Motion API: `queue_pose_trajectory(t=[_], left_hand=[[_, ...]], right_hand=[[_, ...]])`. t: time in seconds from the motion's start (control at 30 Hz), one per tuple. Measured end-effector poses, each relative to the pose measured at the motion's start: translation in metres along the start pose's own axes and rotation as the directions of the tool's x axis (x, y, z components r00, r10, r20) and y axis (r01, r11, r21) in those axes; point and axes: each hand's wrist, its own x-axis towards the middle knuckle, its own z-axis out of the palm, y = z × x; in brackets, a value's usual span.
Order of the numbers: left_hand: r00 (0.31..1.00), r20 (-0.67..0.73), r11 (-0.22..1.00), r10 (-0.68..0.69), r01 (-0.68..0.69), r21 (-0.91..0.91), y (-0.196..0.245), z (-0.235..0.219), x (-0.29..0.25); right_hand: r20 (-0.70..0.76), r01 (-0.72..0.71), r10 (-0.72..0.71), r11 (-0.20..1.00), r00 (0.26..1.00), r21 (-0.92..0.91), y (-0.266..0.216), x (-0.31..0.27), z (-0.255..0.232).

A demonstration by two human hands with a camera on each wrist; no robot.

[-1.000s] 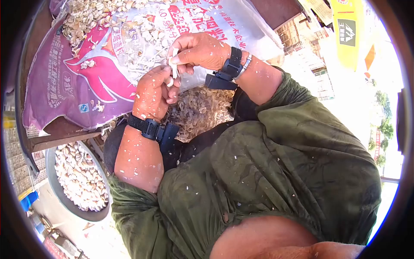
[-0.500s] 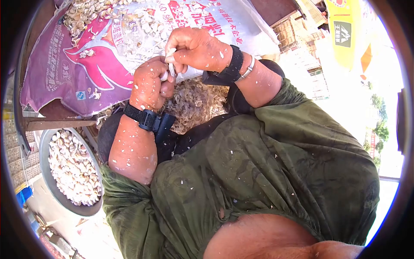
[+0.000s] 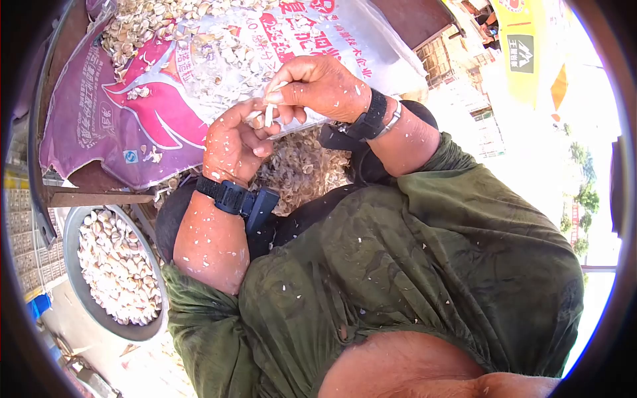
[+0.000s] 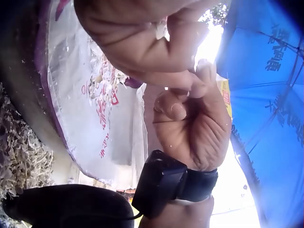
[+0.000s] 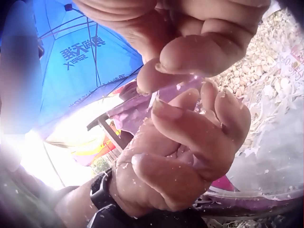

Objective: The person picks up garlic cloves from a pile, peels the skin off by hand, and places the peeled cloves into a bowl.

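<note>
In the head view my left hand [image 3: 229,142] and right hand [image 3: 325,86] meet over the near edge of a printed sack [image 3: 86,142]. The left fingers hold a small pale garlic clove [image 3: 256,120], partly hidden by the fingers. Thumb and forefinger of the right hand pinch a white strip of garlic skin [image 3: 269,115] right beside the clove. In the right wrist view the fingertips of both hands nearly meet. Bits of dry skin stick to both hands and forearms.
Loose garlic cloves [image 3: 136,36] are heaped at the far side of the sack. A grey basin [image 3: 71,265] of cloves stands low at the left. Below the hands lies a mass of dry skins [image 3: 302,169]. A blue umbrella [image 4: 266,109] spreads overhead.
Both hands stay together over the sack's edge. The left fingers have spread a little from a more curled pose, showing the clove. The view has shifted slightly.
</note>
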Motion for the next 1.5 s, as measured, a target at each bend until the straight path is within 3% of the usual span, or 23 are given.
queue_pose_trajectory(t=[0.1, 0.13, 0.17, 0.2, 0.27, 0.37, 0.47, 0.57, 0.63, 0.7, 0.8, 0.83, 0.9, 0.93, 0.97, 1.0, 1.1, 1.17, 1.27, 1.3, 1.37, 1.43, 1.5], left_hand=[[1.0, -0.009, 0.996, 0.021, -0.021, -0.082, 0.007, -0.015, 0.003], [0.997, -0.045, 0.996, 0.057, -0.06, -0.059, 0.008, -0.019, 0.004], [0.992, -0.081, 0.995, 0.092, -0.095, -0.034, 0.009, -0.019, 0.003], [0.991, -0.114, 0.995, 0.071, -0.078, -0.061, 0.011, -0.015, 0.001], [0.981, -0.177, 0.996, 0.076, -0.084, -0.04, 0.016, -0.004, -0.003], [0.963, -0.257, 0.996, 0.081, -0.084, 0.001, 0.015, -0.003, 0.001], [0.979, -0.192, 0.997, 0.06, -0.067, -0.027, 0.015, -0.014, 0.01], [0.989, -0.146, 0.998, 0.032, -0.038, -0.041, 0.016, -0.018, 0.012], [0.992, -0.118, 0.999, 0.032, -0.034, -0.015, 0.017, -0.018, 0.013], [0.992, -0.123, 0.999, 0.034, -0.034, -0.004, 0.016, -0.019, 0.016], [0.991, -0.129, 0.999, 0.032, -0.031, 0.011, 0.017, -0.018, 0.016], [0.991, -0.132, 1.0, 0.018, -0.016, 0.014, 0.016, -0.016, 0.016], [0.991, -0.135, 0.999, 0.024, -0.021, 0.024, 0.012, -0.016, 0.016], [0.989, -0.141, 0.999, 0.036, -0.031, 0.036, 0.012, -0.016, 0.018], [0.99, -0.138, 0.999, 0.037, -0.032, 0.039, 0.011, -0.015, 0.018], [0.99, -0.139, 0.998, 0.032, -0.024, 0.058, 0.01, -0.015, 0.018], [0.989, -0.151, 0.998, 0.004, 0.007, 0.07, 0.01, -0.007, 0.016], [0.986, -0.165, 0.998, -0.023, 0.033, 0.058, 0.007, -0.003, 0.013], [0.998, -0.059, 0.998, -0.014, 0.01, -0.065, 0.004, -0.003, 0.012], [1.0, -0.011, 0.996, -0.009, 0.008, -0.088, 0.002, -0.005, 0.013], [0.999, 0.041, 0.993, 0.003, 0.002, -0.115, 0.005, -0.007, 0.016], [0.994, -0.107, 0.996, -0.036, 0.028, -0.081, 0.009, -0.009, 0.015], [0.992, -0.121, 0.997, -0.025, 0.017, -0.072, 0.012, -0.011, 0.017]], right_hand=[[0.091, -0.115, 0.129, 0.983, 0.988, -0.145, -0.001, 0.013, -0.032], [0.1, 0.003, 0.088, 0.735, 0.991, -0.679, 0.01, 0.022, -0.046], [0.13, 0.114, 0.058, 0.223, 0.99, -0.968, 0.02, 0.031, -0.056], [0.13, 0.114, 0.06, 0.223, 0.99, -0.968, 0.028, 0.039, -0.061], [-0.058, 0.066, -0.184, 0.604, 0.981, -0.794, 0.041, 0.064, -0.064], [-0.018, 0.081, -0.16, 0.588, 0.987, -0.805, 0.064, 0.105, -0.052], [0.113, 0.123, -0.047, 0.376, 0.992, -0.919, 0.08, 0.139, -0.037], [0.028, -0.004, 0.088, 0.342, 0.996, -0.94, 0.087, 0.155, -0.033], [0.066, 0.017, 0.137, 0.332, 0.988, -0.943, 0.071, 0.154, -0.031], [0.007, -0.051, 0.192, 0.295, 0.981, -0.954, 0.055, 0.144, -0.027], [-0.056, -0.079, 0.067, 0.402, 0.996, -0.912, 0.074, 0.14, -0.046], [-0.134, -0.307, 0.283, 0.756, 0.95, -0.578, 0.057, 0.128, -0.049], [-0.099, -0.325, 0.318, 0.943, 0.943, -0.074, 0.076, 0.118, -0.061], [-0.103, -0.323, 0.315, 0.943, 0.943, -0.074, 0.08, 0.111, -0.063], [0.032, -0.27, 0.269, 0.944, 0.963, 0.192, 0.083, 0.104, -0.065], [0.15, -0.233, 0.185, 0.863, 0.971, 0.448, 0.086, 0.099, -0.066], [0.206, -0.21, 0.11, 0.795, 0.972, 0.569, 0.06, 0.073, -0.043], [0.222, -0.195, 0.08, 0.802, 0.972, 0.565, 0.047, 0.059, -0.03], [0.295, -0.11, 0.026, 0.956, 0.955, 0.272, 0.027, 0.045, -0.013], [0.297, -0.11, 0.026, 0.956, 0.955, 0.271, 0.018, 0.043, -0.009], [0.18, -0.062, 0.082, 0.991, 0.98, -0.116, 0.007, 0.046, -0.007], [0.146, -0.036, 0.061, 0.985, 0.987, -0.167, 0.033, 0.073, -0.028], [-0.047, 0.033, -0.063, 0.879, 0.997, -0.476, 0.059, 0.106, -0.041]])
